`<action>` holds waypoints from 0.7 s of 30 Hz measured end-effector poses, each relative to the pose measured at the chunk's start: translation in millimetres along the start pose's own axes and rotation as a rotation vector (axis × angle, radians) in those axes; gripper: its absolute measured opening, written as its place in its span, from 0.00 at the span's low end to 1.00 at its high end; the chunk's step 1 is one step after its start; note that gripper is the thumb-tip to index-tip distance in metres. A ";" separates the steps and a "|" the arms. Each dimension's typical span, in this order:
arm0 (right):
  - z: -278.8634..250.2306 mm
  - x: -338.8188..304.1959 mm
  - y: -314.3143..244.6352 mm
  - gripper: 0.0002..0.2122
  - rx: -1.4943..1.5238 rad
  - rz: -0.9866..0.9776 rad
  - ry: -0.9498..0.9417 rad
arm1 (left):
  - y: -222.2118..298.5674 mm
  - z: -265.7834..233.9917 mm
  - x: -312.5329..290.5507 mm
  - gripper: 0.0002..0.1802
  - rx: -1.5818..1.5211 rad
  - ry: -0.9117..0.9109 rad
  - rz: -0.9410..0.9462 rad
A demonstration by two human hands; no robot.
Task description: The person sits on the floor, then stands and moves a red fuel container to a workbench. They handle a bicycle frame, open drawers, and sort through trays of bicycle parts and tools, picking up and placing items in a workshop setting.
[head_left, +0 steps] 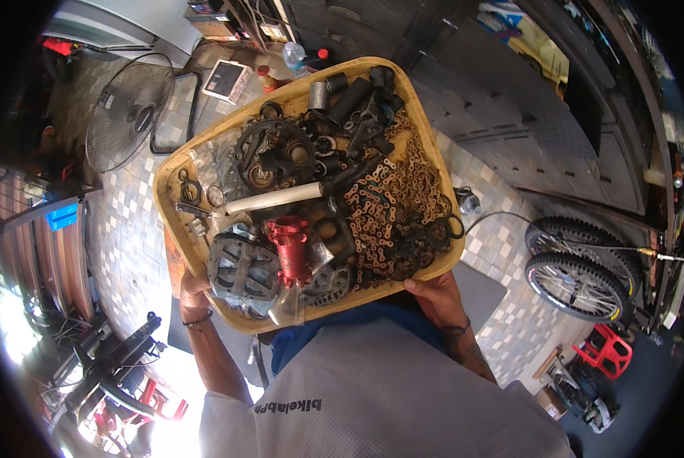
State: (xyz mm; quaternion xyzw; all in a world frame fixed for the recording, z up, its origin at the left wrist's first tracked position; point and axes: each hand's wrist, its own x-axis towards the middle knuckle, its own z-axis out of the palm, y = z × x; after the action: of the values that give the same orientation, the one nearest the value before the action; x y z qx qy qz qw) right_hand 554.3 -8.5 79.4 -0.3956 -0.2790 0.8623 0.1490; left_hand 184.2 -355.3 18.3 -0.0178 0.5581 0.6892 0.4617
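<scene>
Beneath and around both hands, a tiled floor (120,221) is seen. Bicycle wheels (580,288) are stacked well out to the right of the right fingers; the tyre labels are too small to be read. Beyond the left fingers, a fan (128,114) is stood. Between the forearms, a pale shirt (372,389) is marked with dark lettering, seen upside down.

A yellow tray (372,294) is held between the hands, its long axis run crosswise, with the right end tilted farther from the body. Its near left corner is gripped by the left hand (194,288), and its near right corner by the right hand (437,294), the thumb laid on the rim. The other fingers are hidden underneath, so their spread cannot be told.

Chains (392,206) are heaped ahead of the right fingers. A whitish tube (275,198) is laid nearly crosswise, ahead of a grey pedal (243,267) near the left fingers. Right of that, a red hub (289,248) is pointed away from the body.
</scene>
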 end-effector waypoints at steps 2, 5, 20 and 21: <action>3.8 -6.0 11.2 0.29 -0.008 -0.047 0.042 | 8.2 6.2 9.5 0.47 0.016 -0.043 -0.034; -6.7 -8.0 -8.2 0.21 -0.293 0.117 -0.007 | 11.2 0.6 19.4 0.42 0.001 -0.042 -0.114; 29.8 6.9 -90.8 0.10 -1.173 -0.493 0.161 | 112.1 177.5 -3.0 0.32 1.165 0.272 0.610; 38.1 12.7 -85.4 0.14 -1.236 -0.518 0.080 | 96.1 200.8 -10.2 0.38 1.189 0.160 0.586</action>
State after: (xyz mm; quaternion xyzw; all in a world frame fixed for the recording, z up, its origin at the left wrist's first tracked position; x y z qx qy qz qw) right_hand 520.1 52.1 143.2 -0.3600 -0.8017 0.4650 0.1074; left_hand 225.5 -199.0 171.7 0.3410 0.8573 0.3579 0.1438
